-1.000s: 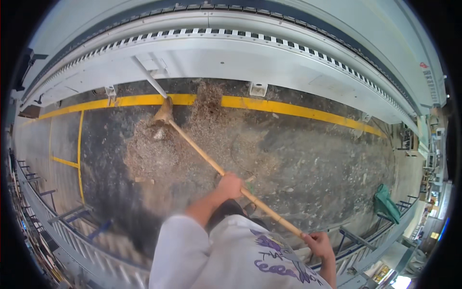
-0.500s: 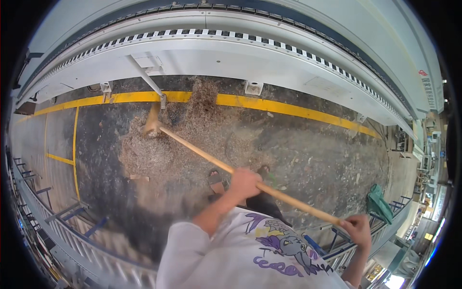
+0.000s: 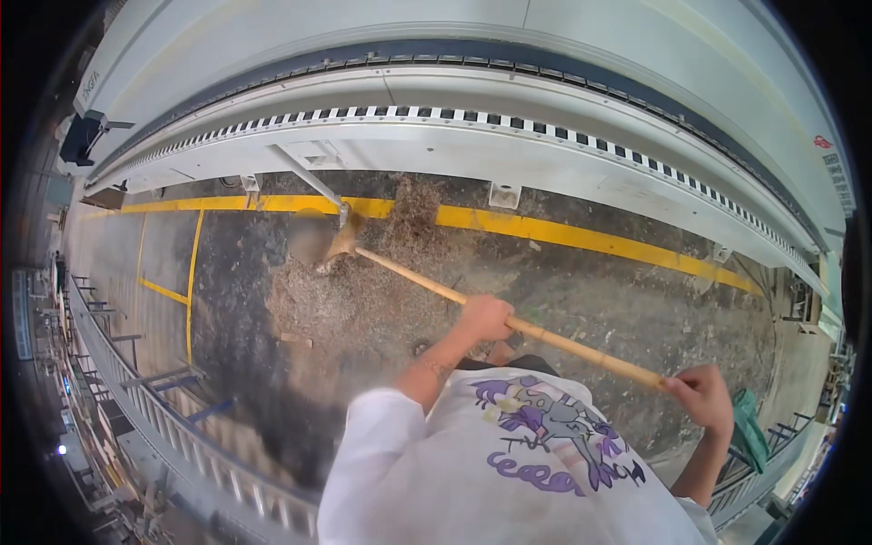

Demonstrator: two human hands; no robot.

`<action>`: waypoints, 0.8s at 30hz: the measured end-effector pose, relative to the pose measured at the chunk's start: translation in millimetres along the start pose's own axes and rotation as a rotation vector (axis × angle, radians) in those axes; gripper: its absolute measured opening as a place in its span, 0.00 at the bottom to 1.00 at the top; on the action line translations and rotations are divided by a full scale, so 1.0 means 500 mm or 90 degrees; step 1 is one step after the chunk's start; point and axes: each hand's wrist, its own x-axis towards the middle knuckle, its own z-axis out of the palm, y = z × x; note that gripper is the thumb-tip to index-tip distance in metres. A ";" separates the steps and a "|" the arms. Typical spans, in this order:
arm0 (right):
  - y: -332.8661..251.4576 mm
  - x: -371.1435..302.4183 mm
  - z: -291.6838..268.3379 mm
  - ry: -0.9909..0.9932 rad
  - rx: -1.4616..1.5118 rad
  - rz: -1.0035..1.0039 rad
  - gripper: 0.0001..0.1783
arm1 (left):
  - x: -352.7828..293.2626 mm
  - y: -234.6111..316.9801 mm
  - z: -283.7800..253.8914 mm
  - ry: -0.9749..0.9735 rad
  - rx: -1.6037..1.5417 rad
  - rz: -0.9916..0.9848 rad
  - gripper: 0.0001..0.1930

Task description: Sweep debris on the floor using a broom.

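A long wooden-handled broom (image 3: pixel 581 347) slants across the view, its tan head (image 3: pixel 341 245) down on the floor by the machine's leg. My left hand (image 3: pixel 488 318) wraps round the middle of the handle. At the handle's upper end, my right hand (image 3: pixel 701 398) grips with the thumb along it. Around and below the broom head lies a wide spread of brown and grey shavings or chips (image 3: pixel 318 304). A thicker heap (image 3: pixel 416 213) of the same litter crosses the yellow line. The bristle tips are blurred.
A long white machine (image 3: pixel 545 173) spans the far side, with a slanted strut (image 3: pixel 304 173) and feet near the floor. Yellow lines (image 3: pixel 581 238) mark the dark floor. A roller conveyor (image 3: pixel 195 445) stands at left; green cloth (image 3: pixel 747 431) hangs at right.
The view has shifted, so the machine and floor appear lower and further right. The broom head stays near the machine's strut, and both hands keep their hold on the handle.
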 end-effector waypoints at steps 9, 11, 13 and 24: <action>-0.030 0.152 0.113 0.024 -0.001 -0.061 0.21 | 0.084 -0.152 0.021 0.061 0.014 -0.037 0.09; -0.055 0.155 0.135 0.020 -0.016 -0.050 0.22 | 0.074 -0.183 0.035 0.048 -0.015 -0.023 0.10; -0.076 0.136 0.129 0.040 -0.027 -0.053 0.22 | 0.056 -0.192 0.031 0.033 -0.044 -0.008 0.10; -0.352 0.026 0.142 0.146 0.142 0.050 0.16 | -0.146 -0.280 -0.207 0.002 -0.066 -0.038 0.09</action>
